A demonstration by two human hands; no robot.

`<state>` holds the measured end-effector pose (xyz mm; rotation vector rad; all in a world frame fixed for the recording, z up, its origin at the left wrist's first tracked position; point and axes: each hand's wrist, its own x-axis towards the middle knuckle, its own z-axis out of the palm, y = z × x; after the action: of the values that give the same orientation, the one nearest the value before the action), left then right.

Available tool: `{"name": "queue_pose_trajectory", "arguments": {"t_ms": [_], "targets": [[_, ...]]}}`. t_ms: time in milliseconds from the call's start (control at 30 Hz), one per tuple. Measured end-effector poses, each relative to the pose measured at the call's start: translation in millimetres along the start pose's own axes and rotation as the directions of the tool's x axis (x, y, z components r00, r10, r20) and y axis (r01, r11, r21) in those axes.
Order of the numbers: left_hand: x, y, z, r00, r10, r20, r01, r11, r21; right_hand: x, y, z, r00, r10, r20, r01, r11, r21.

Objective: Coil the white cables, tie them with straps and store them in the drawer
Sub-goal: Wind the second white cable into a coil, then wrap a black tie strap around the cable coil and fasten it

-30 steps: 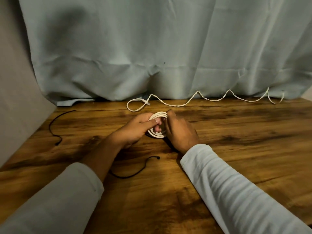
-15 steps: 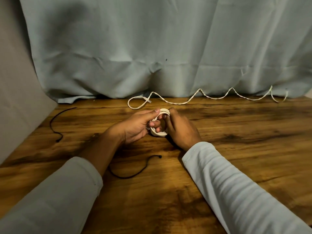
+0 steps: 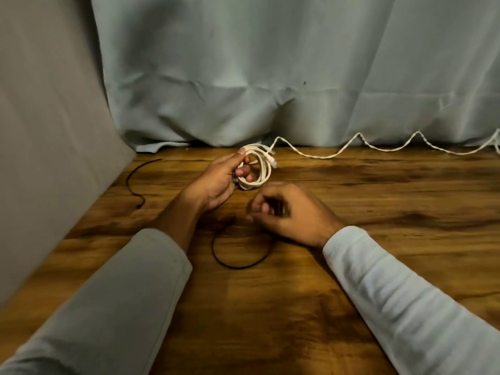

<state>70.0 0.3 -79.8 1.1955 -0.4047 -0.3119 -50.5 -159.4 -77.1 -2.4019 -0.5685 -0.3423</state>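
Toward far edge of wooden table [image 3: 392, 201], my left hand [image 3: 216, 182] grips coiled white cable [image 3: 262, 169]; thin black strap [image 3: 230, 262] lies just beside my curled right hand [image 3: 292, 215], grasp unclear.

Dim, warm light, soft shadows on the wood; the right hand [image 3: 286, 212] is motion-blurred, and wide-angle distortion bends the left edge.

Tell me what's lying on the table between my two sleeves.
A black strap, curved into a loop, lies on the table between the left sleeve and the right sleeve, seen in the head view.
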Motion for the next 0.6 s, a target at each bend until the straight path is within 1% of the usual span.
{"name": "queue_pose_trajectory", "arguments": {"t_ms": [100, 167, 233, 300, 400, 467, 600], "targets": [[0, 0, 0, 1.000, -0.013, -0.005, 0.013, 1.000, -0.021, -1, -18, 10, 0.985, -0.025, 0.172, -0.001, 0.989, 0.147], [0, 0, 0, 1.000, -0.017, -0.006, 0.017, 1.000, -0.024, -2, -25, 8, 0.962, -0.021, 0.271, -0.046, 0.970, 0.240], [1, 0, -1, 1.000, -0.018, 0.000, 0.018, 1.000, -0.011, -5, -31, 6, 0.930, -0.026, 0.366, -0.077, 0.961, 0.266], [1, -1, -2, 1.000, -0.021, 0.003, 0.021, 1.000, 0.002, -7, -35, 7, 0.910, -0.035, 0.414, -0.060, 0.975, 0.213], [1, -1, -2, 1.000, -0.017, -0.006, 0.017, 1.000, 0.008, -5, -34, 12, 0.907, -0.053, 0.417, -0.003, 0.991, 0.131], [1, -2, -1, 1.000, -0.013, -0.011, 0.013, 1.000, 0.016, -1, -22, 12, 0.922, -0.031, 0.386, -0.026, 0.990, 0.140], [1, -3, 1, 1.000, 0.008, -0.029, -0.007, 0.999, 0.038, 4, 13, 0, 0.963, 0.053, 0.264, -0.093, 0.986, 0.142]]}}
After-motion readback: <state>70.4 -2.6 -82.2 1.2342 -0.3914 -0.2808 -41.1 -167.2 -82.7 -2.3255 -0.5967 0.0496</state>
